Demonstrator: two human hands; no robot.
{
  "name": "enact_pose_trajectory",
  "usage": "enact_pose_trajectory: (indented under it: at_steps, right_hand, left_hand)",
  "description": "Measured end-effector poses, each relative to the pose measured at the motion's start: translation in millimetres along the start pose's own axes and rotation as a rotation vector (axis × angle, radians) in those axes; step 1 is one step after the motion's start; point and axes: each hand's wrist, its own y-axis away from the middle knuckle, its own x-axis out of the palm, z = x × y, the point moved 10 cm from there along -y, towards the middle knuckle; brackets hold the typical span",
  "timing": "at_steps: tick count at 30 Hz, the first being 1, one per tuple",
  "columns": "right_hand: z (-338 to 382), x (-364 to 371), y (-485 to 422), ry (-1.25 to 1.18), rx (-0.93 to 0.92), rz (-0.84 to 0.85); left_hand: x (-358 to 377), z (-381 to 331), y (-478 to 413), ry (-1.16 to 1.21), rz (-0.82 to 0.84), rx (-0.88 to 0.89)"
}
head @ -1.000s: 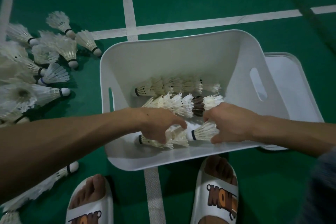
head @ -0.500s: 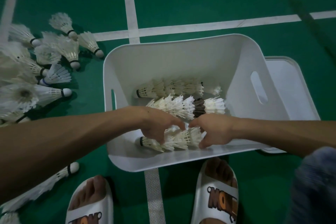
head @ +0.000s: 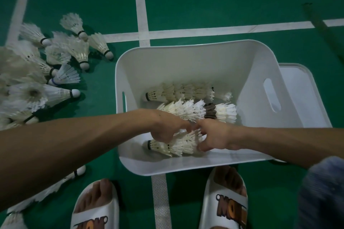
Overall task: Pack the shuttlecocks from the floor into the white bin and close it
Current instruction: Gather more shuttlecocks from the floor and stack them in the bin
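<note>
Shuttlecocks (head: 55,65) are lying loose in a heap on the green floor (head: 204,2) at the far left, their corks pointing mostly rightward, just beside the left wall of the white bin (head: 186,46). One more shuttlecock (head: 79,170) is poking out from under the left forearm, near the left slipper (head: 96,215). A white court line (head: 141,5) is running down the floor and passing under the bin.

The left hand (head: 167,128) is reaching over the bin's left wall, its fingers curling round the near row (head: 173,146) of nested shuttlecocks and gripping it from above. The bin is sitting open on the floor in front of both feet. Inside it, three rows of nested shuttlecocks are lying lengthwise, corks to the left: the near row, a middle row (head: 186,110) with one dark shuttlecock (head: 210,111) in it, and a far row (head: 176,93) lying toward the back wall.

The right hand (head: 214,134) is meeting the left one over the near row, thumb and fingers curling round the row's right, feathered end. The knuckles of the two hands are almost touching.

The lid (head: 301,95) is lying flat on the floor, partly tucked behind the bin's right wall. The right slipper (head: 225,208) is showing below the bin, and a blurred grey sleeve (head: 323,191) is filling the lower right corner.
</note>
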Motion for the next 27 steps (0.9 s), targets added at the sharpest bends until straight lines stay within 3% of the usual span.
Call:
enact_pose_trajectory:
  at_steps: [5,11,15,19,23,27]
  right_hand:
    - [14,-7,6,0.305,-0.065,0.070]
    - [11,-18,28,0.363,-0.042,0.148]
    - [15,-24,32,0.470,-0.045,0.103]
    - [57,-49,42,0.655,-0.157,-0.093]
    - [124,-81,59,0.536,-0.277,-0.350]
    - [188,-90,71,0.449,-0.391,-0.466]
  left_hand:
    - [5,3,-2,-0.025,0.001,0.005]
    - [4,7,-2,-0.089,-0.055,-0.016]
    - [-3,3,7,-0.089,-0.103,0.007]
    - [-43,-4,40,-0.009,-0.369,0.060]
    - [-84,11,101,0.035,-0.778,0.040]
    - [-94,53,167,0.102,-1.032,-0.051]
